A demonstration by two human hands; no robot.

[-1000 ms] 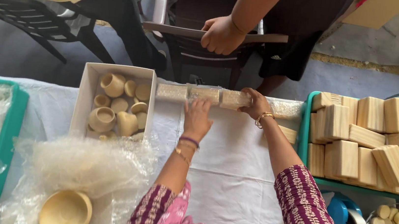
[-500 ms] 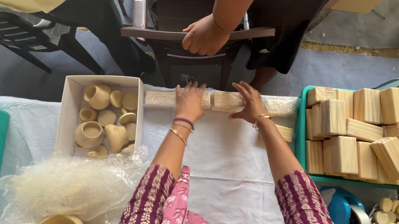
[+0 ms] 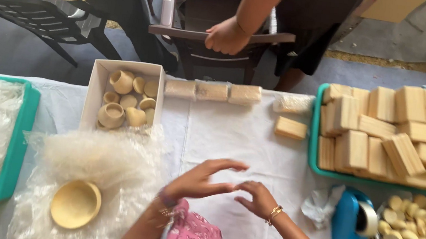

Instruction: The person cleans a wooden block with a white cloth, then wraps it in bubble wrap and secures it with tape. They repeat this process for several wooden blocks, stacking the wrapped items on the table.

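Observation:
My left hand (image 3: 201, 179) and my right hand (image 3: 257, 198) hover close together over the white cloth (image 3: 222, 136) near the table's front edge. Both are empty, fingers spread, fingertips almost meeting. Three plastic-wrapped wooden blocks (image 3: 213, 91) lie in a row at the far edge, well beyond my hands. A fourth wrapped block (image 3: 292, 103) and a bare wooden block (image 3: 290, 127) lie to their right.
A white box (image 3: 94, 91) holds small wooden pots. A wooden bowl (image 3: 75, 203) rests on clear wrap at front left. Teal tray (image 3: 318, 167) of stacked wooden blocks on the right, blue tape dispenser (image 3: 352, 224) below it. Another person's hand (image 3: 227, 35) grips a chair back.
Both my hands have drawn back from the wrapped blocks at the far edge to the near side of the table, leaving the blocks lying there.

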